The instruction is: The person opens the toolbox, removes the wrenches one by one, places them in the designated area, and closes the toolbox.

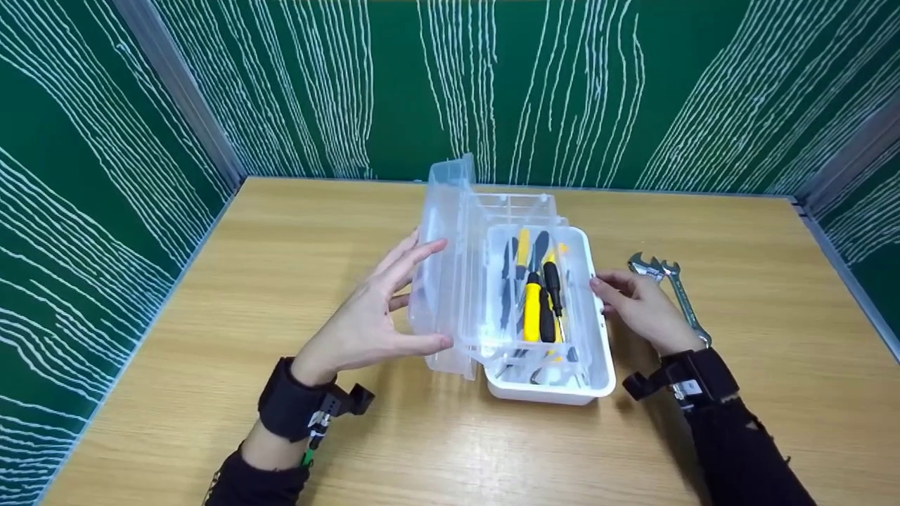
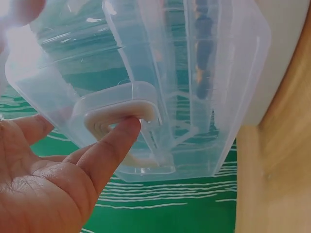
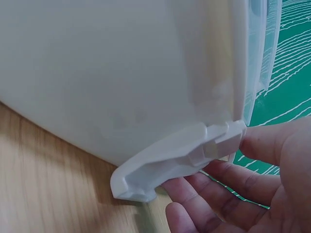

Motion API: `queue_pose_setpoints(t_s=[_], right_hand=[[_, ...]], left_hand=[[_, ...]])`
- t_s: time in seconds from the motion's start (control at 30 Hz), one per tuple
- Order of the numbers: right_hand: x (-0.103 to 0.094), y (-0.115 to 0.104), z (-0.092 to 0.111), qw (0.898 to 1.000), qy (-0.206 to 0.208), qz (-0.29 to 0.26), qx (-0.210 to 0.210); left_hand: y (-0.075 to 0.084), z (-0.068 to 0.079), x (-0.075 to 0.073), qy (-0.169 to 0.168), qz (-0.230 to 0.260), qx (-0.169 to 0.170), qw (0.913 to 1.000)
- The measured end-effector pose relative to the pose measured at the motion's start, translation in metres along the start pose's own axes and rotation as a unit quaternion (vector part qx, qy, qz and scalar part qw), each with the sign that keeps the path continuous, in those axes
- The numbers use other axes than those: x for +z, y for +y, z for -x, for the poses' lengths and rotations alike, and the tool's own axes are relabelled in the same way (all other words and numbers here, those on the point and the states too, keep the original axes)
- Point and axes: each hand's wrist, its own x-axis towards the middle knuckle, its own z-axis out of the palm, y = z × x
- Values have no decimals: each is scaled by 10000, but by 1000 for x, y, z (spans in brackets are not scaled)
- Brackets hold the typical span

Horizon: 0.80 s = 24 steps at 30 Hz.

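A white toolbox (image 1: 596,383) with a clear lid (image 1: 437,288) stands on the table, its lid swung up to the left. Inside lie a yellow-handled screwdriver (image 1: 532,309), a black-handled screwdriver (image 1: 552,277) and other tools, partly seen through clear plastic. My left hand (image 1: 358,320) spreads its fingers against the lid's outer side. In the left wrist view one finger touches the lid's handle (image 2: 119,109). At the box's right side my right hand (image 1: 650,309) pinches the white latch (image 3: 175,158), thumb at its upper end and fingers underneath.
Two adjustable wrenches, one of them the longer-showing wrench (image 1: 683,299), lie on the table (image 1: 337,232) just beyond the right hand. Green panels (image 1: 401,91) with white wavy lines enclose the table at the back and sides.
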Motion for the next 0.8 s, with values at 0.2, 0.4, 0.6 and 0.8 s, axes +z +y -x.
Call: queue_pose_setpoints(t_s=[0.2,0.4,0.6,0.8], right_hand=[[1,-1,2,9999,49,104,26],[-1,0,2,9999,32,96,11],[-2,1,1,9999,-85,97,7],[-4,1,1,9999,-137,57,43]], left_hand=[[6,-3,3,-27,-242,44,9997],[10,-7,7,17,-429,180,9989],[13,-11,11,64,-667,200,9976],[19,-17,16,100,-988,325,9945]])
